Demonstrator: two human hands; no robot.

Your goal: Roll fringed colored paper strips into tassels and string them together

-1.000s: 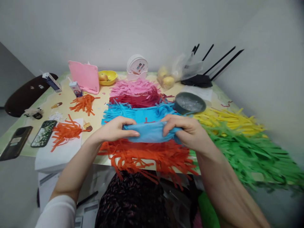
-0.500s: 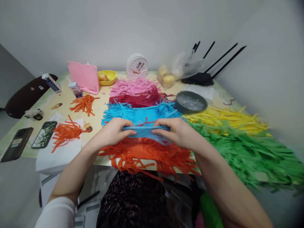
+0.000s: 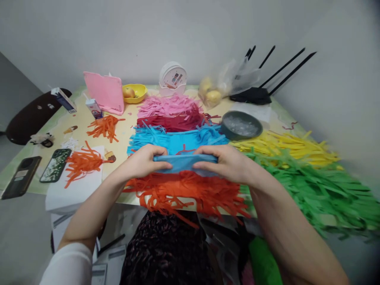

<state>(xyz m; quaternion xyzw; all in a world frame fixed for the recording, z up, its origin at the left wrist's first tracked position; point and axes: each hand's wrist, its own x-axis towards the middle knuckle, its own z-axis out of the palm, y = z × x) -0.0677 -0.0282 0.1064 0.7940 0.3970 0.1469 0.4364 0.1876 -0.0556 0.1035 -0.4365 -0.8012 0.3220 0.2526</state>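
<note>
A strip of blue tissue paper (image 3: 181, 161) is stretched level between my two hands, above the table. My left hand (image 3: 147, 160) pinches its left end between thumb and fingers. At the other end my right hand (image 3: 224, 160) grips it the same way. Just beyond my hands lies a stack of blue fringed paper (image 3: 181, 142). Orange fringed paper (image 3: 190, 192) spreads below them at the table's near edge. Behind the blue are dark red fringe (image 3: 169, 123) and pink fringe (image 3: 169, 106).
Green fringe (image 3: 314, 190) and yellow fringe (image 3: 291, 148) lie to the right, near a dark bowl (image 3: 242, 126). Orange tassels (image 3: 84, 160), a phone (image 3: 55, 166) and a pink tablet case (image 3: 105, 93) are on the left. A black router (image 3: 252, 96) stands at the back right.
My right hand has moved slightly to the right, so a longer, wider stretch of the blue paper shows between my hands. The view has shifted a little.
</note>
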